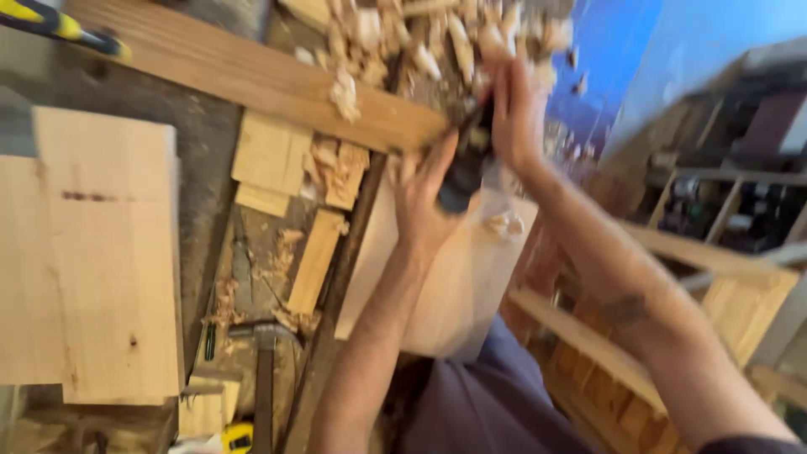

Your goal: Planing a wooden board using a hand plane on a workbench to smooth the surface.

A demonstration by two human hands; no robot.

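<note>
Both hands gripped a dark plane on a pale board at frame centre.

Largest, the wide board lay at left; the pale board sat centre, a long plank upper left. The left hand and right hand clenched the plane. Shavings heaped at top; a hammer lay lower left.

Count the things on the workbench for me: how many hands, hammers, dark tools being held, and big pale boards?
Hands: 2, left hand and right hand
Dark tool, held by both hands: 1
Hammer: 1
Big pale boards: 2, one at left, one under the hands
Total: 6
</note>
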